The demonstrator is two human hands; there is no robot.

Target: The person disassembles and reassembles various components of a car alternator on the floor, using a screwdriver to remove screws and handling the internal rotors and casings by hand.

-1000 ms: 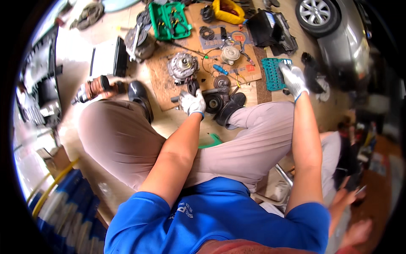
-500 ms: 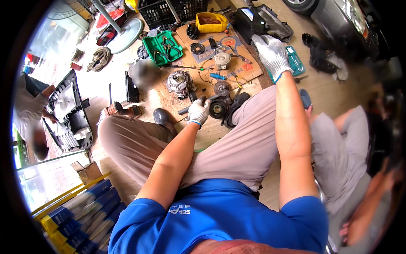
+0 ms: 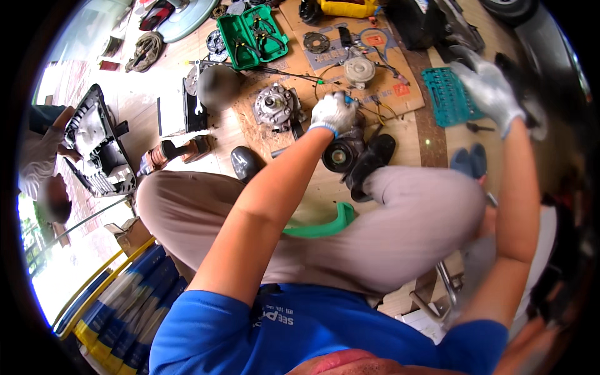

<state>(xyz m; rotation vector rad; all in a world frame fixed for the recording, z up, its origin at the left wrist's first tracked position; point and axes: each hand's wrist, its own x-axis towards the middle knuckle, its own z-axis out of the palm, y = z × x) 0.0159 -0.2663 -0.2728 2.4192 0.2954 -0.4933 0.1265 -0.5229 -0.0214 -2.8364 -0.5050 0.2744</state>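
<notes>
My left hand [image 3: 333,114], in a white knit glove, is closed around a blue-handled tool [image 3: 349,100] that looks like a screwdriver; most of it is hidden by the fingers. Just below that hand lies a dark part with a black pulley [image 3: 339,155], and to its left a silver metal housing [image 3: 275,106]. My right hand [image 3: 490,90], gloved too and smeared by motion, hovers beside a teal socket case [image 3: 449,97] with its fingers stretched out. A round beige coil [image 3: 359,72] with wires rests on the cardboard [image 3: 400,94].
A green case [image 3: 230,39] holding pliers sits at the far middle. Left of it lie a cordless tool [image 3: 167,155] and a wrench [image 3: 199,103]. A green plastic stool [image 3: 325,226] is under me. A person [image 3: 47,150] handles a black panel [image 3: 97,147] at far left.
My left hand has moved from beside the pulley up and right, onto the blue-handled tool. My right hand has swung right, uncovering the teal case. My right knee has moved outward.
</notes>
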